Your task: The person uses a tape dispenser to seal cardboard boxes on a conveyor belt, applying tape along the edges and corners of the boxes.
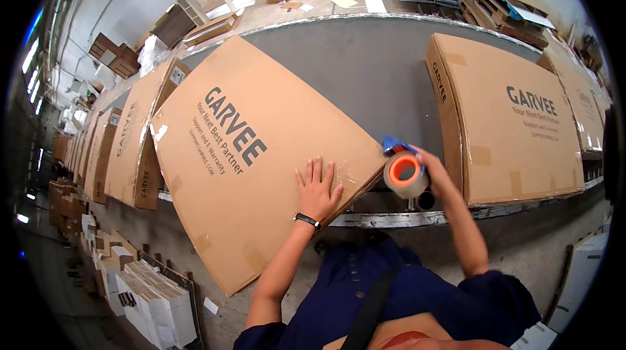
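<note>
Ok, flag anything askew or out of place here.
The middle carton lies askew: it is turned across the grey surface, its near corner jutting past the edge, while the carton to its right sits squarer. Loose papers are also scattered beyond the far edge.

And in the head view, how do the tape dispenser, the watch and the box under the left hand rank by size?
1. The box under the left hand
2. The tape dispenser
3. The watch

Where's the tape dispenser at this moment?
In the head view, right of centre: the tape dispenser is in the right hand, by the right-hand corner of the large cardboard box that the left hand rests on.
</note>
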A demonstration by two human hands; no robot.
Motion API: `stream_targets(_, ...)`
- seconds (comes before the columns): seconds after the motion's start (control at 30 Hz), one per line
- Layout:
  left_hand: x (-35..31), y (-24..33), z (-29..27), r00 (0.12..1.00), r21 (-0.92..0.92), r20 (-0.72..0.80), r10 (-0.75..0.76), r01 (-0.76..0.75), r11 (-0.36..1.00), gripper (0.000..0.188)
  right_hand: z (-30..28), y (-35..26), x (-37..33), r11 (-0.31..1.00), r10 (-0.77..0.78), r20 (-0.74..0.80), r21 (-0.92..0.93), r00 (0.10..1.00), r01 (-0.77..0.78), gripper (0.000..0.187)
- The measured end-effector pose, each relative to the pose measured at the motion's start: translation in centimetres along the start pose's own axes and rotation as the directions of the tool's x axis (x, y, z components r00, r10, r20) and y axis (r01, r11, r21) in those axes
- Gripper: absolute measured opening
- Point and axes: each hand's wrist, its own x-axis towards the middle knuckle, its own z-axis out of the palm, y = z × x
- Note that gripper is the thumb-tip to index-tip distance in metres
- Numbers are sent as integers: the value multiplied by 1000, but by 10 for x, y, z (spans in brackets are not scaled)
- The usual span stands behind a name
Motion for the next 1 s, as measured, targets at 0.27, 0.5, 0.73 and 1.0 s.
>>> stream_targets(0.27,-15,-21,-4,999,-166,-9,48,-48,985,54,91,54,-92,992,-128,-175,-7,976,129,49)
stream_targets(0.5,-95,-171,-67,983,-282,153,98,-52,958,49,124,75,-97,990,-141,-359,-35,923,138,48)
stream_targets(0.73,-214,-350,-122,998,-144,20,57,-53,988,52,259,162,-203,993,-41,-467,77,883,86,46)
stream_targets(1.0,-242,-378,-113,963,-120,-214,167,-195,973,47,428,266,-308,992,-126,-360,-19,924,127,64)
